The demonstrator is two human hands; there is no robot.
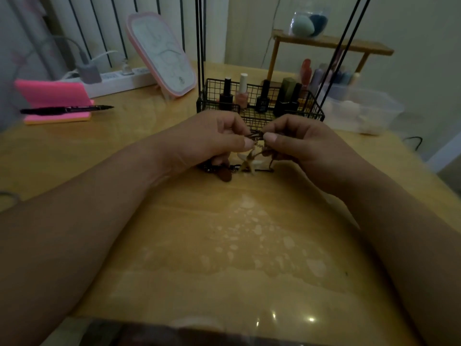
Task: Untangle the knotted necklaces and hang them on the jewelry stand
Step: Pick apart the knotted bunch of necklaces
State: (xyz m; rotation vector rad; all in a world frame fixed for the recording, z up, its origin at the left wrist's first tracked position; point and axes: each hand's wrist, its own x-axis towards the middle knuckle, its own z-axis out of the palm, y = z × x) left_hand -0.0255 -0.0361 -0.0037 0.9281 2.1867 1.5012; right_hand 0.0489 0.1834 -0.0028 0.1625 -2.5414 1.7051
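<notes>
A knot of dark brown necklace cords is pinched between my two hands just above the wooden table. My left hand grips it from the left with thumb and fingers, my right hand from the right. A pale starfish pendant and a round brown pendant hang below onto the table, with dark beaded chain beside them. The black wire jewelry stand rises right behind my hands, its thin poles going up out of view. Part of the tangle is hidden by my fingers.
The stand's basket holds several nail polish bottles. A pink-framed mirror leans at the back left, near a power strip. Pink sticky notes with a black pen lie far left. A clear plastic box and wooden shelf stand right.
</notes>
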